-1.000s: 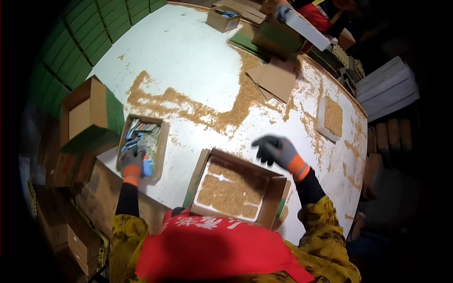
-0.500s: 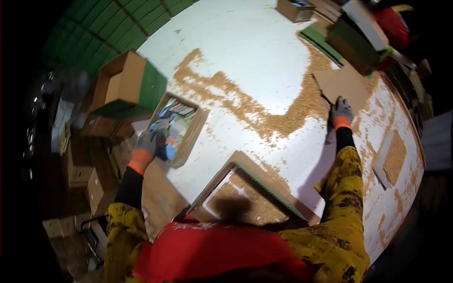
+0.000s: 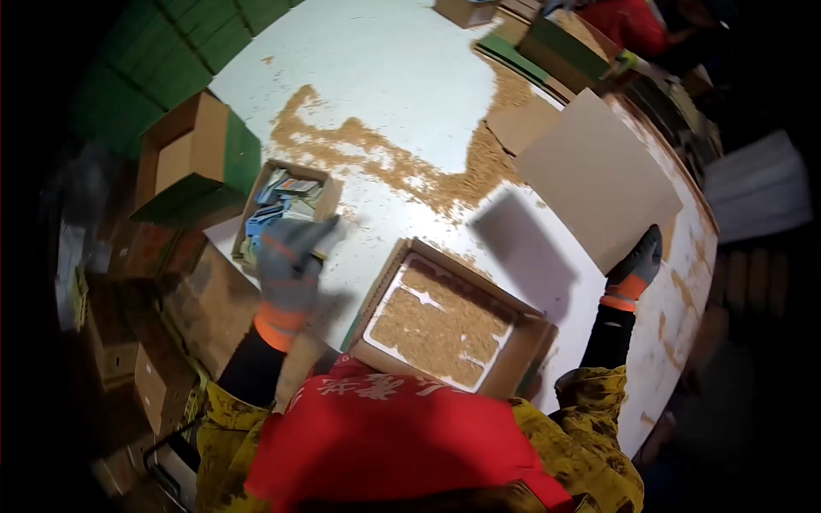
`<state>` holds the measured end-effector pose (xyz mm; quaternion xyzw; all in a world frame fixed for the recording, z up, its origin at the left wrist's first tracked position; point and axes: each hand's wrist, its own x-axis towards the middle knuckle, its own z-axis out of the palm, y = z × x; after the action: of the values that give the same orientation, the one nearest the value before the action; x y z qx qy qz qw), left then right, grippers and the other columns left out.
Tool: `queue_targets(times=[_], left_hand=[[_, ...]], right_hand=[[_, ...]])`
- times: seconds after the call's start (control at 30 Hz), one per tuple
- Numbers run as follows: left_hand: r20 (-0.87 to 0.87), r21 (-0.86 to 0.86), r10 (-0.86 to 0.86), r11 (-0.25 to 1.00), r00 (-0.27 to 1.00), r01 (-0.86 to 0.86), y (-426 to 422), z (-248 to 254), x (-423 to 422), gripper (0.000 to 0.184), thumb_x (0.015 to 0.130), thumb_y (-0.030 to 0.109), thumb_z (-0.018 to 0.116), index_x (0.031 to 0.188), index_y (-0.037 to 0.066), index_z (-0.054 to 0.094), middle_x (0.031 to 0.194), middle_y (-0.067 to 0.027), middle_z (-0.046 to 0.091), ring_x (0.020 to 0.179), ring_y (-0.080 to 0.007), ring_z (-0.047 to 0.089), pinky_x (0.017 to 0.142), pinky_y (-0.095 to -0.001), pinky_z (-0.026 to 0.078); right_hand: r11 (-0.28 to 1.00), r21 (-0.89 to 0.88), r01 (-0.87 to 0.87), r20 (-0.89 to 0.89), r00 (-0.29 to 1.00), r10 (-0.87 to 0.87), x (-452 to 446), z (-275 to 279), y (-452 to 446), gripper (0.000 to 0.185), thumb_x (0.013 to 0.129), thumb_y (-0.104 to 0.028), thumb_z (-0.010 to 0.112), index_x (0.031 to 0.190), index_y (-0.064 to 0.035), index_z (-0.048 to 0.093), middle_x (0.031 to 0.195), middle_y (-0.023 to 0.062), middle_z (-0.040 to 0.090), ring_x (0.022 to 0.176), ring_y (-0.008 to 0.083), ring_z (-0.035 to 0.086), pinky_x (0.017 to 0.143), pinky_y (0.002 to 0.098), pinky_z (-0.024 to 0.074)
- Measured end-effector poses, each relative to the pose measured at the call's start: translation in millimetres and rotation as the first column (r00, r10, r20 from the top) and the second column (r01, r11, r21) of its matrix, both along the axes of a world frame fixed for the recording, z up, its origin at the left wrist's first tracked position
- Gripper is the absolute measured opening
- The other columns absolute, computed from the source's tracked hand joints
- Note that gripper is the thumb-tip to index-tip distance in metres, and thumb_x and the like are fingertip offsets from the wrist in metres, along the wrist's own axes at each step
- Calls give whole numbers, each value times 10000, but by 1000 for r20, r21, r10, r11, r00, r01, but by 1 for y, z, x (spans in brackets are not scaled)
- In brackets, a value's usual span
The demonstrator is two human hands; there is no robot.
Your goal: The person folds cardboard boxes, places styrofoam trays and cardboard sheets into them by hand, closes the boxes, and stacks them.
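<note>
My right hand, in a grey and orange glove, grips the lower right corner of a flat cardboard sheet, which is raised above the table and casts a shadow. Near the small carton of coloured packets, my left hand is raised and blurred by motion. Something small and yellowish shows by its fingers, too blurred to name. Between my arms, close to my body, stands an open cardboard box with a white tray filled with sawdust inside.
A green and brown open box stands at the left of the white table. Sawdust lies across the middle. Another cardboard piece lies behind the raised sheet. At the top right, a person in red is beside a green box.
My right hand has lifted a cardboard sheet off the table and drawn it nearer. My left hand has moved up and away from the packets. The view has shifted.
</note>
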<state>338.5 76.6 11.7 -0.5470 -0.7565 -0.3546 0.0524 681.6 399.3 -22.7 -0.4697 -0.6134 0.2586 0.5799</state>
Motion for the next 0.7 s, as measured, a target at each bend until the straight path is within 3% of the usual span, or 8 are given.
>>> queue_targets(times=[0.07,0.13,0.2,0.3,0.4,0.53,0.67,0.7], left_hand=[[-114,-166,-389,915,914,368,27,-7,48,386,665,57,573,1039,100,656,972,-103,618,984,-246,567,880,-379,433],[-290,-581,-652,702,701,412,26,-35,81,444,713,190,601,1149,108,592,1192,-114,562,1170,-300,488,1057,-431,325],[-102,-559,-625,680,774,475,17,-28,83,470,707,167,596,1171,94,571,1248,-141,524,1221,-313,444,1102,-461,251],[139,-138,-339,924,931,357,0,-42,64,471,856,209,547,1286,29,482,1313,-177,475,1253,-333,419,1085,-450,280],[529,68,-186,982,828,177,-9,-76,65,556,951,252,508,1400,-18,322,1400,-183,397,1291,-307,387,1078,-374,293],[538,-125,-146,960,830,250,-10,-110,73,647,914,239,582,1424,-11,273,1401,-223,385,1296,-329,387,1060,-369,320],[712,-110,-95,964,696,243,-3,-115,70,592,915,256,578,1386,-21,350,1342,-233,450,1244,-327,438,1036,-355,342],[736,-116,-79,964,672,241,-3,-115,68,580,914,257,579,1376,-23,369,1328,-232,467,1231,-321,449,1027,-350,349]], right_hand=[[975,-191,-114,-358,933,39,13,14,-42,341,982,-332,480,999,-13,596,847,22,612,746,105,543,653,257,453],[956,-264,-129,-275,960,54,36,25,-82,350,969,-311,515,1120,0,564,861,21,618,743,97,541,642,246,445],[968,-247,47,31,999,-41,35,43,-130,449,967,-295,514,1282,21,468,859,25,628,730,76,536,645,225,439],[970,-228,83,65,995,-70,40,39,-191,469,913,-210,590,1317,-20,448,823,4,568,706,66,493,598,235,419],[960,-270,79,226,974,-17,17,18,-250,457,841,-180,676,1240,-27,516,923,39,583,744,104,524,661,252,457],[975,-223,-4,791,583,184,-3,10,-280,383,745,-210,731,1059,-63,569,1042,152,546,957,312,550,781,393,483],[910,-297,-291,826,399,397,-36,16,-277,531,731,-276,726,1204,-142,525,1080,161,537,972,358,540,787,410,492],[825,-491,-280,832,129,540,-45,9,-275,587,724,-302,730,1250,-175,503,1095,158,538,980,358,543,802,406,498]])
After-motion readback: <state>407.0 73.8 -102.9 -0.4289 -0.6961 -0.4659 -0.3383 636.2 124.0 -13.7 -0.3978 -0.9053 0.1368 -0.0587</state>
